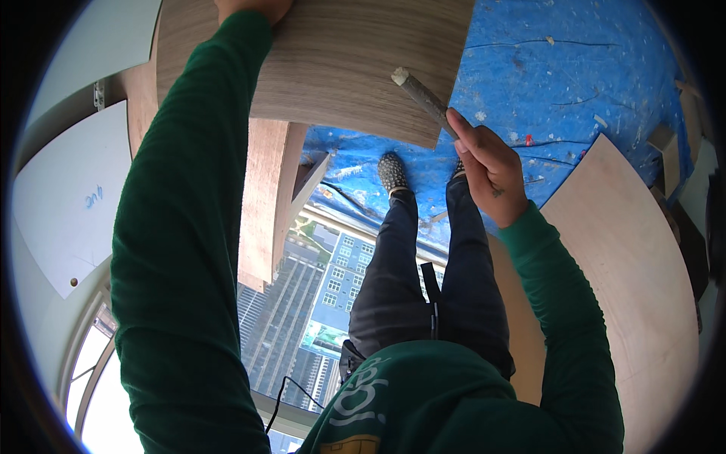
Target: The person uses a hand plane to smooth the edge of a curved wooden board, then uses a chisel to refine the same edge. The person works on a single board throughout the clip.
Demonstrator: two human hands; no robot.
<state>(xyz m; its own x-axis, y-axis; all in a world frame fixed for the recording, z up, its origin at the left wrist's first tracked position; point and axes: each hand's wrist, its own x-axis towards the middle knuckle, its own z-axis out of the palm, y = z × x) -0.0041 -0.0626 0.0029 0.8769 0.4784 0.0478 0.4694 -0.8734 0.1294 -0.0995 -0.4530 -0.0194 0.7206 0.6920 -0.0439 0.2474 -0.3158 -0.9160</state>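
The left hand (253, 7), mostly cut off at the top edge, seems to grip the grey wood-grain panel (355, 68); the right hand (488, 163) is closed around a chisel-like tool (423, 97) lying against the panel's lower corner

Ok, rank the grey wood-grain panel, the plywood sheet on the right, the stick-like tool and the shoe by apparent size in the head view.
1-2. Grey wood-grain panel and plywood sheet: similar, and fisheye bending makes ranking unsure.
3. Stick-like tool.
4. Shoe.

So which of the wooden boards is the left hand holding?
The grey wood-grain panel, gripped at its top edge by the left hand; the plain pale plywood boards go untouched.
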